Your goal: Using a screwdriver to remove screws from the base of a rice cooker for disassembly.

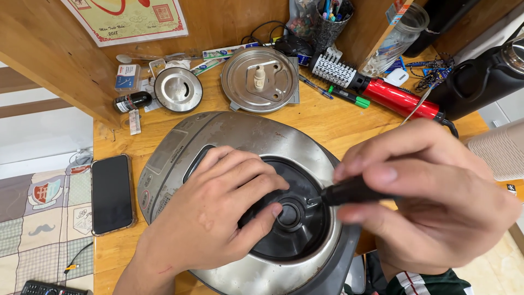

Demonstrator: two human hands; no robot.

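Note:
A round silver cooker lid [240, 136] with a black recessed centre [297, 218] lies on the wooden desk [327, 117]. My left hand [210, 213] rests flat on the lid, fingers spread over the black recess, thumb beside the central hub. My right hand [431, 191] grips a black-handled screwdriver [349, 192]; its metal tip touches the recess just right of the hub.
A round metal inner plate [261, 79] and a smaller metal cap [178, 89] lie behind the lid. A black phone [112, 194] lies at the left. A red-handled round hairbrush [382, 90], pens, a glass jar [398, 35] and a black flask [480, 76] crowd the back right.

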